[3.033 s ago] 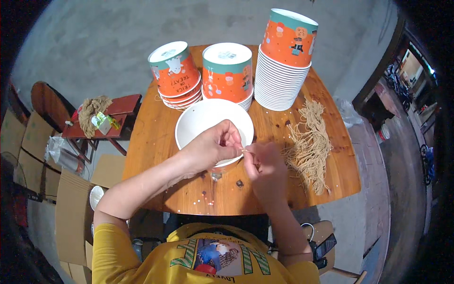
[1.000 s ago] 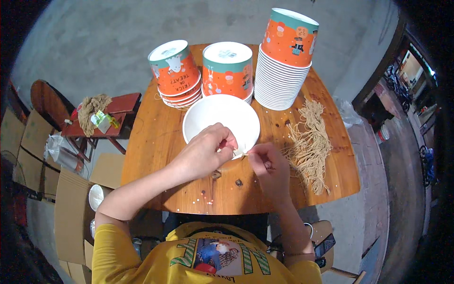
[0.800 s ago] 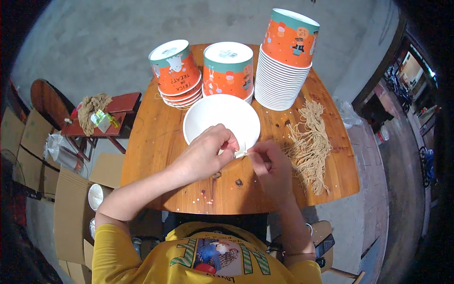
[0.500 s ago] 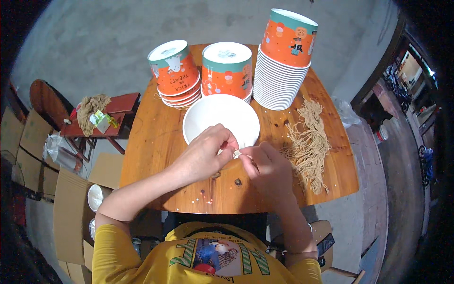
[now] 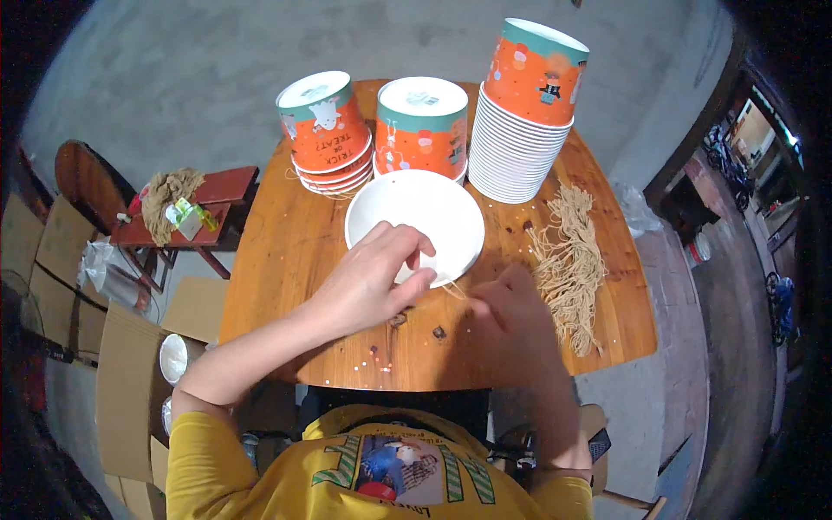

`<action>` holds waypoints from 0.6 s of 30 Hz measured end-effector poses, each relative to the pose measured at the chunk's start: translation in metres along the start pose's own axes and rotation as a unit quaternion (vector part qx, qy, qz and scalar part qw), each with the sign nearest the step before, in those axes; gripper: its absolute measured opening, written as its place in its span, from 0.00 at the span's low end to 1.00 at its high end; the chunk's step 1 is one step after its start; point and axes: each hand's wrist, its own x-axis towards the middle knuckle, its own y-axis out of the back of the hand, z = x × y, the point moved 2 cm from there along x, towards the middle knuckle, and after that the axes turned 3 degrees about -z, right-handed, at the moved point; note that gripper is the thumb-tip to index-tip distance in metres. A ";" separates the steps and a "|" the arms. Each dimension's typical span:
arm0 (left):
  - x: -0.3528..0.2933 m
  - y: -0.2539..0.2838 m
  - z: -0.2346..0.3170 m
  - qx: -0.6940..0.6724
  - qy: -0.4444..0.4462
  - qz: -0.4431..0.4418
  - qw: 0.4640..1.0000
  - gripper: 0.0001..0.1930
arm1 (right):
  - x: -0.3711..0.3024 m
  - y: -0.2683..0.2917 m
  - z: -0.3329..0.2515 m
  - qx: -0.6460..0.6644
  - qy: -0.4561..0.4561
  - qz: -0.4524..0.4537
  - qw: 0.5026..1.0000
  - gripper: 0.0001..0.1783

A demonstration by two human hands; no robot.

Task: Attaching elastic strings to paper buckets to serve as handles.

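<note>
Left grip [image 5: 380, 269] half-curled at near-left rim of white paper bucket [image 5: 420, 208], thumb and bent finger apart; can't tell if it clasps the rim. Right grip [image 5: 517, 319] blurred, just right of bucket's near rim; can't tell if clenched. Thin tan string [image 5: 456, 291] runs from bucket's near rim toward right fingertips, long axis slanting rightward and toward person. Bucket on desk [image 5: 282, 251], mouth facing up; exact tilt unclear. Behind bucket: three stacks of upside-down orange buckets [image 5: 422, 139]. Right of bucket: tan yarn bundle [image 5: 574, 269], long axis pointing away from person.
</note>
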 end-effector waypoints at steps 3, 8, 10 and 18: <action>-0.009 0.004 -0.003 0.021 -0.002 -0.044 0.999 0.06 | 0.005 0.020 -0.008 -0.035 0.030 -0.009 0.999 0.04; -0.028 0.007 -0.008 0.082 -0.066 -0.082 0.991 0.07 | 0.035 0.034 -0.009 -0.011 0.115 -0.060 0.992 0.06; -0.033 0.011 -0.006 0.105 -0.092 -0.062 0.988 0.06 | 0.049 0.026 -0.004 -0.013 0.162 -0.092 0.982 0.07; -0.048 0.035 -0.025 0.036 -0.076 -0.059 0.995 0.03 | 0.071 -0.030 -0.012 -0.035 0.139 -0.208 0.968 0.08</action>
